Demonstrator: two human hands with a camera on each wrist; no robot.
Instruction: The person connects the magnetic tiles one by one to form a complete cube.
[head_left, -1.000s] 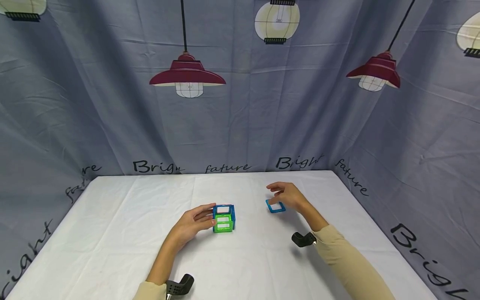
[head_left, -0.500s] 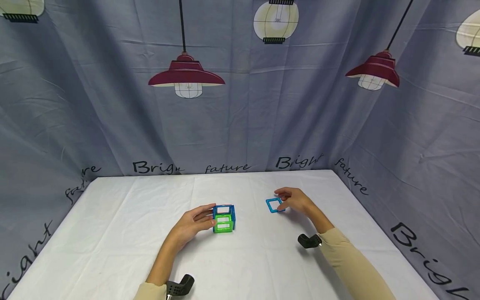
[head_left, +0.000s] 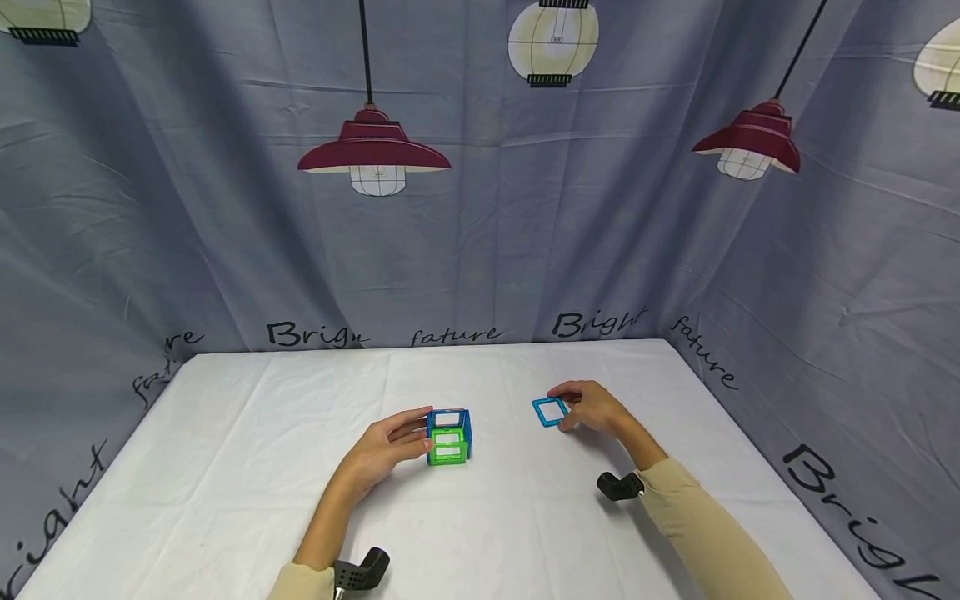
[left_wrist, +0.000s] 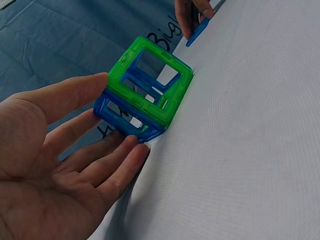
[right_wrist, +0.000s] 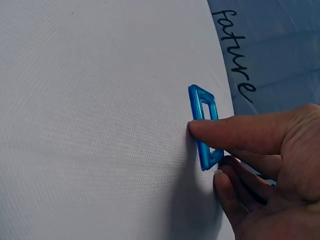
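A small hollow cube of magnetic tiles [head_left: 447, 459] stands on the white-covered table, with a green square frame [left_wrist: 169, 56] towards the person and blue frames on other sides. My left hand [head_left: 369, 452] grips it from the left, the thumb at the green frame's edge and the other fingers along the blue side. To the right, a light blue square magnetic tile [head_left: 537, 413] is tilted up close over the cloth. The right hand [head_left: 596, 408] pinches its right edge; in the right wrist view the thumb lies across the tile's frame [right_wrist: 195, 107], with the fingers behind partly hidden.
White cloth [head_left: 247, 467] covers the table. A grey-blue curtain [head_left: 465, 250] printed with lamps and lettering hangs behind it and at both sides. Each wrist carries a black camera mount, such as the one on the right wrist [head_left: 619, 486].
The right hand has drawn back to the right from over the tile, and its fingers have closed on the tile's right edge. Left hand and cube stay in place.
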